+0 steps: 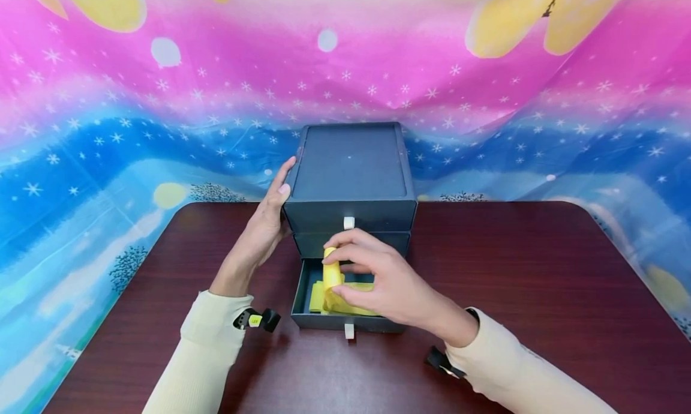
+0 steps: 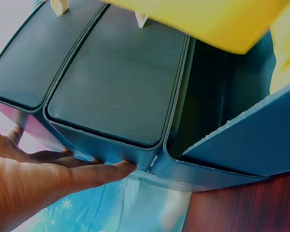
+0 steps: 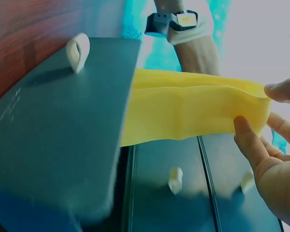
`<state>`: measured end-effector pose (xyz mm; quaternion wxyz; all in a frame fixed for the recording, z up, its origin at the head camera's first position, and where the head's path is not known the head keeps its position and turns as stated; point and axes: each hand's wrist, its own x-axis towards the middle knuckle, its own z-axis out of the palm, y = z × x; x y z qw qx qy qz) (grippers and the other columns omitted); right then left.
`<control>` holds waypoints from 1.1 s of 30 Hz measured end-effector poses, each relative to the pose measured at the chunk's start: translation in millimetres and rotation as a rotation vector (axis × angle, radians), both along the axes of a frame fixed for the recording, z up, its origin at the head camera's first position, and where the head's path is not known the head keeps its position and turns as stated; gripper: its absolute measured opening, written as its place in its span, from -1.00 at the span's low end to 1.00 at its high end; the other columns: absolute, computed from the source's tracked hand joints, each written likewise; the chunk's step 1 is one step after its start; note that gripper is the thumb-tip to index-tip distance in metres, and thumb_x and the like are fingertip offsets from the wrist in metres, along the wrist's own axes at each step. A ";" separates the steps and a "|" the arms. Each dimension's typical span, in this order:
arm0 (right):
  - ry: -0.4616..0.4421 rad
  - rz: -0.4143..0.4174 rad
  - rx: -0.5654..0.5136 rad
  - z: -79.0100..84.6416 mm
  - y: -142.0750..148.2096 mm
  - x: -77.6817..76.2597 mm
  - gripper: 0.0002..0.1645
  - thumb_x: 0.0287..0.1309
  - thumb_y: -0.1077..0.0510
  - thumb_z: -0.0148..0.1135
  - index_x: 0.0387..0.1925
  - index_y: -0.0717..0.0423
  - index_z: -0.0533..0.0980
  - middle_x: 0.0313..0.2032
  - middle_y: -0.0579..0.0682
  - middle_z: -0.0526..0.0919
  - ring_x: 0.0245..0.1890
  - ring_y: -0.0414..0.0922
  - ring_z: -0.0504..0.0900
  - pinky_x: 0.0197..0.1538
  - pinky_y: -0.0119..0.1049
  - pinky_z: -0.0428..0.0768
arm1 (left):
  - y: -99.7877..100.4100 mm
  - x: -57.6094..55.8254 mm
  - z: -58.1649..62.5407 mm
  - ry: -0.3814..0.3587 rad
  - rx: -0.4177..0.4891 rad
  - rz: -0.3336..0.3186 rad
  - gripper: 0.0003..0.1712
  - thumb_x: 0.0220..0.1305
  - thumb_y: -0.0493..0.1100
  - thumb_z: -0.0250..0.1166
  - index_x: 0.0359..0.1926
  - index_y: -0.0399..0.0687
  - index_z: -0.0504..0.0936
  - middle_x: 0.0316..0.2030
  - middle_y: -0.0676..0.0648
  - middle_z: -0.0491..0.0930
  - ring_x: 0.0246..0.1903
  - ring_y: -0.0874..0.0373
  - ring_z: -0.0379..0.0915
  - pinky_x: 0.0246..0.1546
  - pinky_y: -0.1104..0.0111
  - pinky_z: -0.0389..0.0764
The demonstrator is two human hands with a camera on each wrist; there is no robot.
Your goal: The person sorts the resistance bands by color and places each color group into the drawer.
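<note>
A dark grey three-drawer box (image 1: 351, 162) stands on the table, its bottom drawer (image 1: 378, 323) pulled out. My left hand (image 1: 259, 231) rests along the box's left side; in the left wrist view its extended fingers (image 2: 94, 176) touch the side wall. Over the bottom drawer, my right hand (image 1: 391, 276) pinches a flat yellow elastic band (image 1: 332, 273) between thumb and fingers. In the right wrist view the band (image 3: 183, 113) rises out of the drawer as a folded strip, with the fingertips at its looped end. More of it lies in the drawer.
The two upper drawers are closed; white pull tabs (image 1: 349, 222) hang on the fronts. A dark red-brown tabletop (image 1: 513, 264) lies beneath. A colourful printed cloth (image 1: 243, 102) hangs behind the table. Each wrist wears a black strapped camera (image 1: 264, 320).
</note>
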<state>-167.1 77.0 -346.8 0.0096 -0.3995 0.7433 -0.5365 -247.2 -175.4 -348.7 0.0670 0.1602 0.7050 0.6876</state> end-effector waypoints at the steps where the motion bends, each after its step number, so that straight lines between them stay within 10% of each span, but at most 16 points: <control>1: -0.002 0.006 -0.003 -0.8 -3.9 -0.6 -0.64 0.25 0.38 0.39 0.09 0.20 0.66 0.24 0.15 0.50 0.18 -0.03 0.62 0.17 -0.12 0.70 | -0.1 0.0 0.1 0.001 0.001 -0.003 -0.32 0.60 0.35 -0.19 0.62 0.76 -0.14 0.58 -0.09 0.05 0.30 -0.23 0.41 0.22 -0.23 0.52; 10: -0.018 0.029 -0.003 -8.6 -34.4 -4.2 -0.68 0.27 0.36 0.36 0.06 0.23 0.66 0.23 0.11 0.49 0.20 -0.01 0.56 0.15 -0.08 0.71 | -1.7 -0.2 -0.1 0.012 0.028 -0.027 -0.34 0.62 0.34 -0.20 0.62 0.74 -0.12 0.46 -0.18 0.25 0.05 0.06 0.63 -0.03 0.24 0.70; 33: 0.133 -0.112 0.186 -54.5 14.6 -1.3 -0.69 0.18 0.33 0.48 -0.02 0.13 0.69 0.15 0.01 0.57 0.11 -0.10 0.59 0.09 -0.29 0.71 | -0.9 -0.3 -0.6 -0.010 0.015 -0.007 -0.31 0.61 0.34 -0.18 0.64 0.73 -0.15 0.62 0.01 -0.09 0.41 -0.30 0.24 0.31 -0.42 0.31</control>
